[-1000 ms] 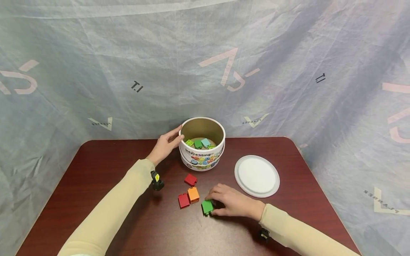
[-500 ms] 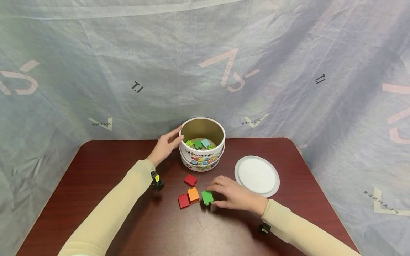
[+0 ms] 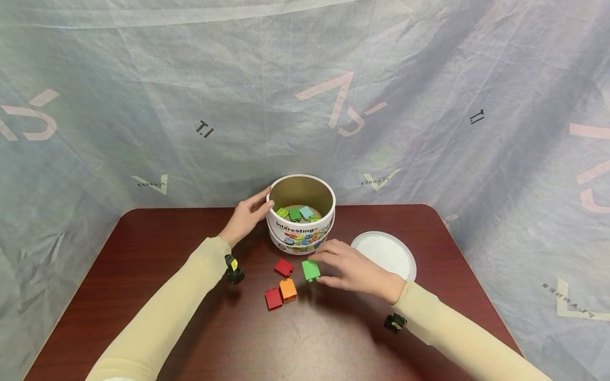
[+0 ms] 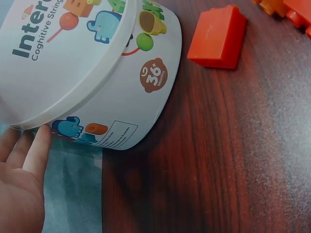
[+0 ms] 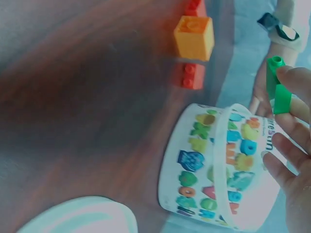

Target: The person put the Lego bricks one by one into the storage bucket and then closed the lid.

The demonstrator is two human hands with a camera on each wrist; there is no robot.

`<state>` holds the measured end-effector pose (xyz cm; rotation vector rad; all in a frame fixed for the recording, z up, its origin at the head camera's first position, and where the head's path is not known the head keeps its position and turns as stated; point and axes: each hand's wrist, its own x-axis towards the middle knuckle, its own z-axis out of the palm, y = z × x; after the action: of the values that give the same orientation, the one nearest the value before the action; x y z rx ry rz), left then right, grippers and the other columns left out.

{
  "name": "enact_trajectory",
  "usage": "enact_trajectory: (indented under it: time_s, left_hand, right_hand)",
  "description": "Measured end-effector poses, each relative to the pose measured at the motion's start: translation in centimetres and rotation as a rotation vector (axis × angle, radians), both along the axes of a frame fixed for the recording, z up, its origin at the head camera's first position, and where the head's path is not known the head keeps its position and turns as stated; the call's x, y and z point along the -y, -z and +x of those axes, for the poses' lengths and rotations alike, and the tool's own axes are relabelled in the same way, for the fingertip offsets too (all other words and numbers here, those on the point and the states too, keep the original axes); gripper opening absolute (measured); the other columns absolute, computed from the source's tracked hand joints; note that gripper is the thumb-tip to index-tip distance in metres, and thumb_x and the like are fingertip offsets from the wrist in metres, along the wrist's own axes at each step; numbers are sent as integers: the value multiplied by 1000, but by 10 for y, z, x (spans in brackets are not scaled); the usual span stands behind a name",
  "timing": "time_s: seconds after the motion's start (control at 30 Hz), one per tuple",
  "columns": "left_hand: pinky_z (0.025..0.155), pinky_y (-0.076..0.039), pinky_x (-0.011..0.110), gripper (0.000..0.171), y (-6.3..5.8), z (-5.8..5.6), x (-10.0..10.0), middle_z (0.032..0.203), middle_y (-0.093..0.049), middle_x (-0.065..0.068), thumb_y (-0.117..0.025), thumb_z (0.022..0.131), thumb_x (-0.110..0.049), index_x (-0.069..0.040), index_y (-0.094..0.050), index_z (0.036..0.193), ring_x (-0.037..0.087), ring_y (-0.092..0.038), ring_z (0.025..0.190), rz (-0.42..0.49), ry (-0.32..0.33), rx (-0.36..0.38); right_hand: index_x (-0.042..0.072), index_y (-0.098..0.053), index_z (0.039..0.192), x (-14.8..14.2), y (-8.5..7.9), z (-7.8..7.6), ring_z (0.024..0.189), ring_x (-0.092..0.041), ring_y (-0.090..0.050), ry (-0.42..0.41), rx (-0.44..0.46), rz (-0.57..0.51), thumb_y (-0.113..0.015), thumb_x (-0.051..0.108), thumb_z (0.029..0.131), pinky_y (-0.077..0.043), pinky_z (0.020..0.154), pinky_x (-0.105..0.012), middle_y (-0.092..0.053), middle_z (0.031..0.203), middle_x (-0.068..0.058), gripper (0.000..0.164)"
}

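A white bucket [image 3: 299, 238] with printed toy pictures stands at the back of the table, with several green and light blue building blocks [image 3: 295, 214] inside. My left hand [image 3: 245, 218] rests against its left side near the rim, fingers fairly straight, as the left wrist view also shows. My right hand [image 3: 350, 267] pinches a green building block [image 3: 311, 270] between thumb and fingers, in front of the bucket and above the table. In the right wrist view the green block [image 5: 278, 92] shows a stud at one end.
Two red blocks [image 3: 284, 268] [image 3: 274, 299] and an orange block [image 3: 288, 290] lie on the dark red table [image 3: 214, 338] in front of the bucket. A round white lid [image 3: 386, 254] lies to the right, partly behind the right hand. A grey cloth [image 3: 229, 106] hangs behind the table.
My right hand has lifted the green block off the table and carried it away from me, toward the bucket. The left hand and bucket stay put.
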<state>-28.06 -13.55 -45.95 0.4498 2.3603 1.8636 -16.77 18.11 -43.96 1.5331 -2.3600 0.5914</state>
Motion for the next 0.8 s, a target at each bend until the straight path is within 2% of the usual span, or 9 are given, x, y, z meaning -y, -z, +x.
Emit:
enact_trajectory:
  time_s: [0.27,0.43,0.8]
  left_hand:
    - [106,-52,39,61,-1,-2,0,167,-37,4,-64,105,-34,-26,-42,161,27,-53,140,8,5,9]
    - [105,-52,36,60,-3,-2,-1,166,-37,4,-64,105,-32,-26,-42,161,27,-53,140,5,-4,8]
    - [107,-51,40,59,1,0,-2,166,-37,3,-65,105,-35,-29,-44,160,27,-52,141,35,-7,27]
  right_hand:
    - [6,-71,126,1,-16,-14,117,-24,-61,11,-5,-48,-91,17,81,-50,103,-39,-68,123,-7,50]
    - [4,-71,126,3,-27,-23,118,-25,-60,21,3,-63,-88,18,84,-50,104,-41,-67,124,-8,47]
    - [4,-71,128,-2,-46,-50,112,-25,-60,166,48,-86,-86,17,86,-53,93,-41,-67,121,-10,46]
